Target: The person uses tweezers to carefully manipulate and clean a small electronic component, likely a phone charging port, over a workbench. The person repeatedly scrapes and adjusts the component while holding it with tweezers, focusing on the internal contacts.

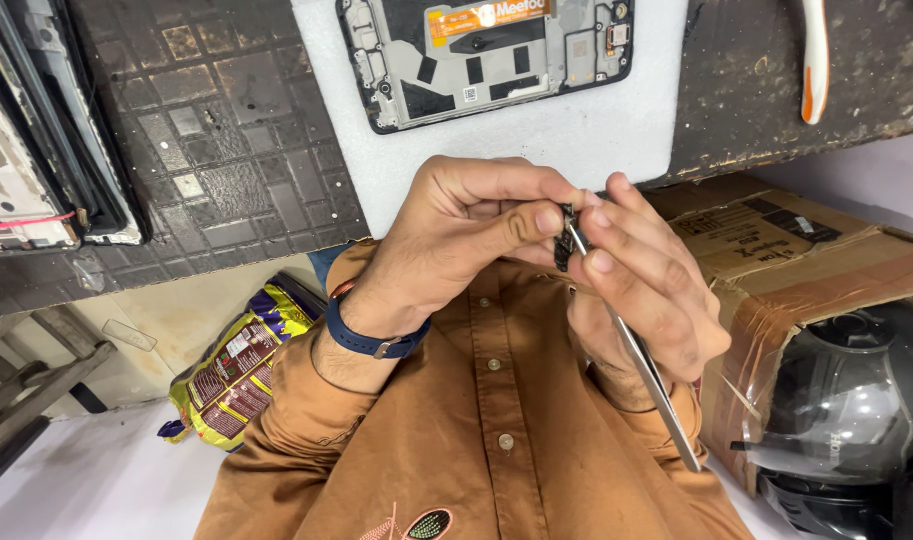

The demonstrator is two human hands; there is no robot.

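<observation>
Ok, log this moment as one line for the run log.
left hand: pinches small dark part | right hand: holds metal tweezers, tips at the part | opened phone: on white mat, untouched

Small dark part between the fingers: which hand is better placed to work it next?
Right, probably. The right hand grips the metal tweezers, tip at the small dark part; the left hand pinches it.

Shiny metal tweezers (636, 360); matt cloth shirt (476, 430); glossy helmet (856, 390).
</observation>
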